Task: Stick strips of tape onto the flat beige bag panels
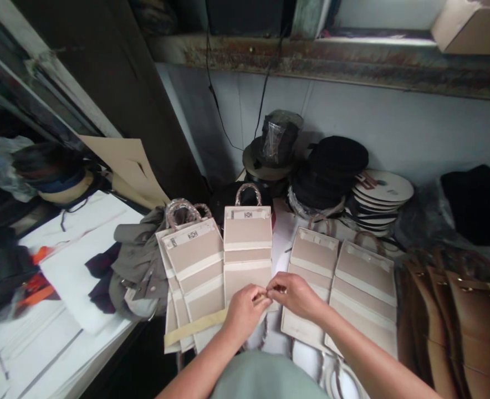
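head view, looking down over a sage-green shirt: the left hand point(243, 313) has its fingers closed, pinching a beige strap point(197, 327) near its end, and the strap runs down and to the left across the panels. the right hand point(295, 296) sits just beside it, with its fingers point(279, 284) curled shut at the same end of the strap; whether they grip it or something smaller is too hard to tell. both hands are over the lower edge of a beige bag panel point(247, 249) with a looped handle point(248, 194), which lies between a fanned stack of similar panels point(193, 266) and two more panels point(365, 293) on the right. brown leather panels point(448, 327) lie further right. behind them are black rolls point(332, 172) and a spool of white banding point(382, 191) against a pale wall point(378, 127). a bundle of grey fabric point(141, 266) lies to the left of the stack.
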`<state>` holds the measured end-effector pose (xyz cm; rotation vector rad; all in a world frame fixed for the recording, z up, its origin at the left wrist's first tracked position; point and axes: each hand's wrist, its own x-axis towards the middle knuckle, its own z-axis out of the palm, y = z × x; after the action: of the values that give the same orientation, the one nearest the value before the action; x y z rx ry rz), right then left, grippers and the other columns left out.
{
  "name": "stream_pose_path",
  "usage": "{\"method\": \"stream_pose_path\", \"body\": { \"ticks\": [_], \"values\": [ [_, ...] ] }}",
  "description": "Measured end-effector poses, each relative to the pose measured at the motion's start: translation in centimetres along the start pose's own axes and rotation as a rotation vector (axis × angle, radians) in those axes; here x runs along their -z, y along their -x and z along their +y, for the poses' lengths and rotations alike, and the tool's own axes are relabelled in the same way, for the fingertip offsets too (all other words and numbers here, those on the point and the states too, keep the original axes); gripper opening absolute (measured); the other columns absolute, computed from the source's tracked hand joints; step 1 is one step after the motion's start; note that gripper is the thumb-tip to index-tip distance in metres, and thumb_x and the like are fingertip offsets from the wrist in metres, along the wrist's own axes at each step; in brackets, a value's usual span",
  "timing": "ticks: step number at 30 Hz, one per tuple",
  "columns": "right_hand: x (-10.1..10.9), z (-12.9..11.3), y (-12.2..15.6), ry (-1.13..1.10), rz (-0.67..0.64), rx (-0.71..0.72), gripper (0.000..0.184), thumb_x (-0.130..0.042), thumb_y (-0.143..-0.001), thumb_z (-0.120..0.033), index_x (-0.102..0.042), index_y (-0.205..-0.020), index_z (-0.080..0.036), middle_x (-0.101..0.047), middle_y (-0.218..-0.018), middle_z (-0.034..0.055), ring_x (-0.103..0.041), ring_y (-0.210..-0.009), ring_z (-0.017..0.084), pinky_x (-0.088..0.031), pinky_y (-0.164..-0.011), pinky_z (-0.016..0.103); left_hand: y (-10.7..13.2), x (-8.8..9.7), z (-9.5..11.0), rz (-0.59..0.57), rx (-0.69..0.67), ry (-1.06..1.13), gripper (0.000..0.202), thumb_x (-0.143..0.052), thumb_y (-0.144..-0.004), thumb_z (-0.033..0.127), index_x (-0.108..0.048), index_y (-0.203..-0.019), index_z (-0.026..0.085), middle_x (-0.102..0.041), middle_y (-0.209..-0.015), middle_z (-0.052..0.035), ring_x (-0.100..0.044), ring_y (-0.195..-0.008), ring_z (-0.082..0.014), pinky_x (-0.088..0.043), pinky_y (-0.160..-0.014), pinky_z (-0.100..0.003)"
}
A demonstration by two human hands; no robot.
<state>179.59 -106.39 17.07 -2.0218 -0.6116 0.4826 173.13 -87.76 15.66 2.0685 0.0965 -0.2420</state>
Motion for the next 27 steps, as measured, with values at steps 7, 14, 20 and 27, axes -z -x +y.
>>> {"method": "stream_pose_path", "body": {
  "ticks": [7, 14, 20, 27],
  "values": [
    [-0.3, -1.2, -1.3, 0.339, -0.016, 0.064, 0.017, -0.063, -0.078, -0.012, -0.075, -0.078, -0.025, -0.073, -0.077, 0.0000, -0.066, -0.070, 0.016, -0.042, -0.066, 0.025, 0.1, 0.9, -0.2, 0.010, -0.031, -0.079, 0.016, -0.061, -0.089, 0.024, -0.077, -0.089, 0.023, -0.072, -0.087, -0.0041, -0.068, -0.085, -0.0209, -0.046, -0.077, -0.028],
    [-0.1, 1.2, -6.0, 0.215, 0.214, -0.035, 0.016, -0.058, -0.083, -0.025, -0.071, -0.074, -0.024, -0.071, -0.074, 0.0023, -0.063, -0.068, 0.019, -0.043, -0.064, 0.028, -0.8, 1.3, -0.5, 0.209, -0.084, -0.057, 0.023, -0.054, -0.094, 0.025, -0.072, -0.080, 0.022, -0.066, -0.081, -0.0036, -0.063, -0.079, -0.0184, -0.044, -0.075, -0.028],
    [2.3, 1.6, -16.1, -0.224, 0.406, -0.124, 0.029, -0.063, -0.082, -0.046, -0.075, -0.085, -0.021, -0.073, -0.080, 0.0035, -0.064, -0.072, 0.020, -0.047, -0.067, 0.029, -2.0, 0.9, -3.1, 0.259, 0.169, 0.322, 0.030, -0.060, -0.088, 0.046, -0.070, -0.082, 0.019, -0.069, -0.079, -0.0041, -0.063, -0.076, -0.0200, -0.047, -0.072, -0.029],
    [2.0, 1.1, -22.0, 0.030, 0.446, -0.079, 0.027, -0.061, -0.083, -0.045, -0.077, -0.080, -0.023, -0.073, -0.078, 0.0025, -0.061, -0.071, 0.020, -0.041, -0.065, 0.029, -3.0, 0.9, -7.0, 0.305, 0.219, 0.305, 0.030, -0.063, -0.081, 0.047, -0.070, -0.078, 0.018, -0.069, -0.082, -0.0054, -0.064, -0.082, -0.0226, -0.048, -0.079, -0.032]
  ]
}}
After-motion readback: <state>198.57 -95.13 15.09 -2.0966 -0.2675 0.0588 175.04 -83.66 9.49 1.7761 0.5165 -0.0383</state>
